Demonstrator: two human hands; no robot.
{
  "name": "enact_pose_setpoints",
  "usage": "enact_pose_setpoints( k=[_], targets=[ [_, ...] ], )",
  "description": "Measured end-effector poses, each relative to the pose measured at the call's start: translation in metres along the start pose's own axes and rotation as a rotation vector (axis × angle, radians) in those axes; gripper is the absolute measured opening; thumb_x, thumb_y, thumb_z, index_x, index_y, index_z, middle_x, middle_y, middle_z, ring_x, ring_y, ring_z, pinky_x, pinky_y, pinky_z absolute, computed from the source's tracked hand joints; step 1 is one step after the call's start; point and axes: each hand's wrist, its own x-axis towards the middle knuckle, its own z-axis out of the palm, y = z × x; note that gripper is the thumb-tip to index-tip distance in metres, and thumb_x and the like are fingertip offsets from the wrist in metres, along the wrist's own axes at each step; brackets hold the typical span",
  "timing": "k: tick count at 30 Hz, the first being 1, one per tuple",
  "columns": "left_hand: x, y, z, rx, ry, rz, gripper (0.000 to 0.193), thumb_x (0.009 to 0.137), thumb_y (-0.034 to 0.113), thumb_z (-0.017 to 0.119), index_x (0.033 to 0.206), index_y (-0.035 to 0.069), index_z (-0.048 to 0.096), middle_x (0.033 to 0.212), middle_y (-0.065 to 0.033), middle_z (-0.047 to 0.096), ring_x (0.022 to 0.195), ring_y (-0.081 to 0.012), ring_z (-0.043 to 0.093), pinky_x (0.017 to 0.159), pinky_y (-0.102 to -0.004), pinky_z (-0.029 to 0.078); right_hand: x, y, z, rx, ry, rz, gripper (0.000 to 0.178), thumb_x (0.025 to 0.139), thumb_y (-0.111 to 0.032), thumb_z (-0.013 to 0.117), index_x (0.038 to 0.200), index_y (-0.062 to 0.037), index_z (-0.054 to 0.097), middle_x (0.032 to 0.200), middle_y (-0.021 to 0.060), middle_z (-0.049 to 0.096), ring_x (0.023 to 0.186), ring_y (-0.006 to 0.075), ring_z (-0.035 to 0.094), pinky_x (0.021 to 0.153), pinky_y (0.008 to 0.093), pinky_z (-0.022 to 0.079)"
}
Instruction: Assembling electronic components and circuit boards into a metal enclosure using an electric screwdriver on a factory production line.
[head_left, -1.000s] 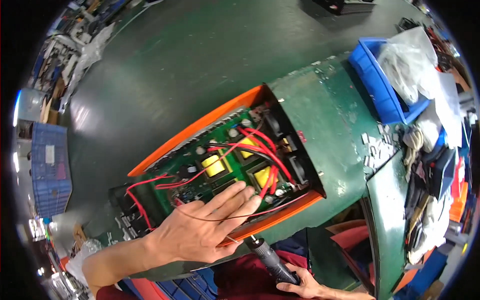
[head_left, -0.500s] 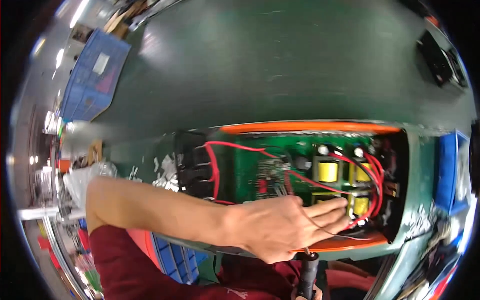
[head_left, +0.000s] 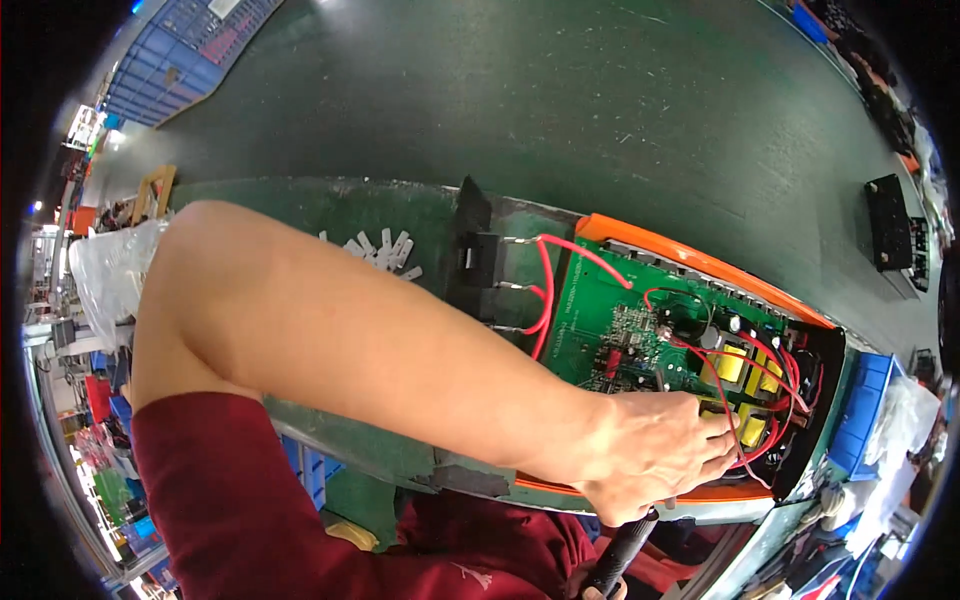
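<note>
Orange-sided case (head_left: 705,268) farther right in view; left fingers (head_left: 719,446) still beside yellow coil (head_left: 755,432).

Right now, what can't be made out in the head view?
In the head view:
Right hand: mostly cut off by the lower edge.
Black screwdriver: tip contact too small to tell beside the left hand.
Green circuit board: partly hidden by the left hand.
Blue crate: cut off by the upper edge.

1. Circuit board (head_left: 585,310) inside casing (head_left: 615,230), on the surface (head_left: 400,210).
2. Strips (head_left: 385,250) left of casing.
3. Bin (head_left: 862,405) just right of casing.
4. Crate (head_left: 170,62) behind strips, far left.
5. Device (head_left: 886,225) behind and right of casing.
</note>
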Motion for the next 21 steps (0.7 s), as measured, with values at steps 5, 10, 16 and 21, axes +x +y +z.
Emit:
enact_pose_setpoints(
  k=[5,10,16,21],
  targets=[
    [-0.009,-0.004,-0.005,0.002,-0.082,-0.006,0.077,0.082,0.031,0.054,0.144,-0.012,0.040,0.150,-0.0273,0.043,0.143,-0.0336,0.040,0.091,-0.0322,0.055,0.002,-0.001,0.002,-0.004,-0.005,0.057,0.039,0.087,-0.041,0.074,0.096,-0.0059,0.060,0.073,-0.0033,0.053,0.056,0.0064,0.047,0.050,0.0227,0.037],
    [0.005,-0.008,-0.020,0.074,-0.207,0.067,0.078,0.083,0.042,0.052,0.138,-0.013,0.044,0.138,-0.0237,0.054,0.128,-0.0329,0.052,0.093,-0.0355,0.053,0.003,-0.002,0.010,0.035,0.037,-0.107,0.042,0.087,-0.044,0.074,0.094,-0.0051,0.060,0.064,-0.0048,0.049,0.046,0.0048,0.038,0.043,0.0214,0.028],
    [0.000,-0.008,-0.006,-0.035,-0.135,0.039,0.059,0.080,0.038,0.055,0.118,-0.007,0.052,0.110,-0.0169,0.065,0.115,-0.0305,0.057,0.083,-0.0342,0.053,0.002,-0.009,0.021,0.088,0.024,-0.072,0.040,0.089,-0.040,0.073,0.094,-0.0032,0.060,0.068,-0.0024,0.053,0.050,0.0047,0.042,0.045,0.0210,0.029],
    [0.000,-0.009,-0.011,-0.076,-0.195,0.030,0.057,0.080,0.037,0.056,0.118,-0.005,0.052,0.106,-0.0155,0.065,0.110,-0.0293,0.059,0.082,-0.0346,0.053,0.000,0.000,0.018,0.039,0.091,-0.107,0.039,0.089,-0.039,0.073,0.095,-0.0030,0.060,0.072,-0.0015,0.055,0.052,0.0048,0.044,0.047,0.0210,0.031]
  ],
)
